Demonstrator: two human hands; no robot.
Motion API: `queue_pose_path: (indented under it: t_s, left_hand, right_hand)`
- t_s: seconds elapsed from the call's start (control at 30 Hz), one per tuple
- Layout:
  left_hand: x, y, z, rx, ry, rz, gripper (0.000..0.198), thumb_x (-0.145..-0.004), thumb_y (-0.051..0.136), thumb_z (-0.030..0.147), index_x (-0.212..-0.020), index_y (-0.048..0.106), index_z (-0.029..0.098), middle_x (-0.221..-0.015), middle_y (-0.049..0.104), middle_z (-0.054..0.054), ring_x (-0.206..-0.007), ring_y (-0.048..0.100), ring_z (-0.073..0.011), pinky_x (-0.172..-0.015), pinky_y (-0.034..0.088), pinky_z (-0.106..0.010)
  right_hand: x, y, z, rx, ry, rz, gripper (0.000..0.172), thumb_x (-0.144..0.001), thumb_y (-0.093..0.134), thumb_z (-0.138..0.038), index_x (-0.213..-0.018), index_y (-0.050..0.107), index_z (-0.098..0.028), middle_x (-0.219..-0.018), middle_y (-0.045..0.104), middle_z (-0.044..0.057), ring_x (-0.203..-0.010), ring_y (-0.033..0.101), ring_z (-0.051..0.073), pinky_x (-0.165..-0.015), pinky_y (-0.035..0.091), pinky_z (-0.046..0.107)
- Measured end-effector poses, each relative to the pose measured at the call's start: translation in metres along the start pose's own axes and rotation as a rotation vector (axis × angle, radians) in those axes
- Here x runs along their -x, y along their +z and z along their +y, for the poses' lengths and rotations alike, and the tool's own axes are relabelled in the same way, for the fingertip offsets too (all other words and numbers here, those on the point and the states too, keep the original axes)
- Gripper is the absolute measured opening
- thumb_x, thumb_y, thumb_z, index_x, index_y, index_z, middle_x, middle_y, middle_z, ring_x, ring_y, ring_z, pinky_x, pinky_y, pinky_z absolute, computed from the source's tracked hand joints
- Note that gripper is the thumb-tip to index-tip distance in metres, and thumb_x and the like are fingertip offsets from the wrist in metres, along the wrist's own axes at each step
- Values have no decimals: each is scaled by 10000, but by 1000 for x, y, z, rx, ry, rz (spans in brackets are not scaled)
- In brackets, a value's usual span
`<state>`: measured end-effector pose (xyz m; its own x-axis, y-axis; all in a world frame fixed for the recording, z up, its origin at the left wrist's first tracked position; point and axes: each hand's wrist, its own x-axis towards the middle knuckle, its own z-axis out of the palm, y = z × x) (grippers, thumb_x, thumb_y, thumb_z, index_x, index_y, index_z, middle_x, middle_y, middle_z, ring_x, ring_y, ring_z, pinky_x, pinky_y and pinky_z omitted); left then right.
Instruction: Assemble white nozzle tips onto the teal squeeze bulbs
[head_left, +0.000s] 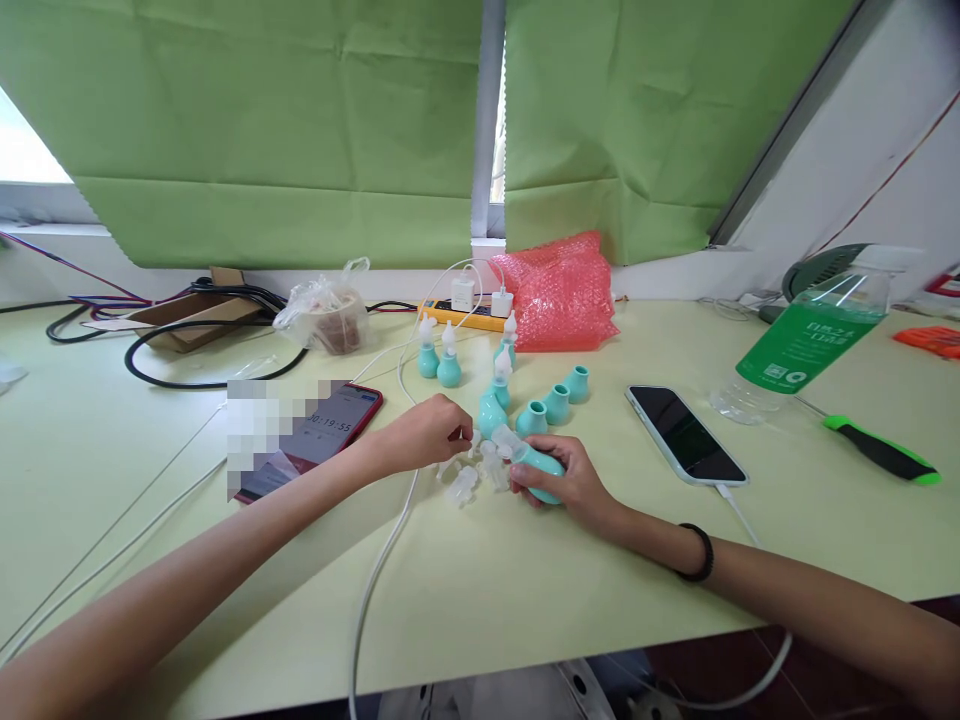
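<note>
My right hand [568, 482] is closed around a teal rubber bulb [537, 463] with a clear tip, lying sideways on the pale green table [525, 590]. My left hand [427, 432] hovers just left of it, fingers curled in a pinch above several loose clear plastic tips [469, 478]; what it pinches is too small to name. Behind the hands stand several teal bulbs: some with clear tips fitted [448, 362], others open-topped [556, 403].
A red-cased phone [330, 432] showing a timer lies left, a dark phone [684, 436] on a cable right. A pink bubble-wrap bag [561, 292], power strip [472, 312], plastic bag [328, 316], green-labelled bottle [810, 340], green-handled screwdriver [881, 452] and cables surround them.
</note>
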<state>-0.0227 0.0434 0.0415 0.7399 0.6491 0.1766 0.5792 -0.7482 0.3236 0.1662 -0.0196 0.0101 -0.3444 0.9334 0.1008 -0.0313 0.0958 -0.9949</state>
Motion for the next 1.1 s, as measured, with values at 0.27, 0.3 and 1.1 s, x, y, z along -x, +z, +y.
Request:
queue_pose_path:
  t_s: [0.27, 0.3, 1.1]
  left_hand:
    - [7, -6, 53, 31, -137, 150, 455, -853, 252, 404, -618, 535, 137, -497, 511, -5, -436, 402, -85, -457, 278, -207]
    - [9, -4, 59, 11, -123, 111, 457, -840, 272, 433, -596, 521, 138, -497, 504, -7, -446, 404, -90, -458, 271, -212]
    - [4, 0, 47, 855, -288, -169, 434, -817, 268, 464, -494, 288, 174, -440, 284, 44, -391, 268, -65, -405, 237, -222]
  right_hand:
    - [8, 10, -4, 120, 92, -86, 202, -665, 606, -319, -625, 533, -134, -516, 500, -21, -397, 414, 54, -377, 331, 187]
    - [10, 12, -5, 105, 114, -112, 202, -668, 602, -319, -631, 525, -136, -528, 507, -19, -403, 418, 53, -379, 331, 186]
    - [23, 8, -20, 581, -247, -279, 220, -754, 509, -363, -674, 503, -158, -597, 487, -10, -567, 438, 87, -556, 363, 206]
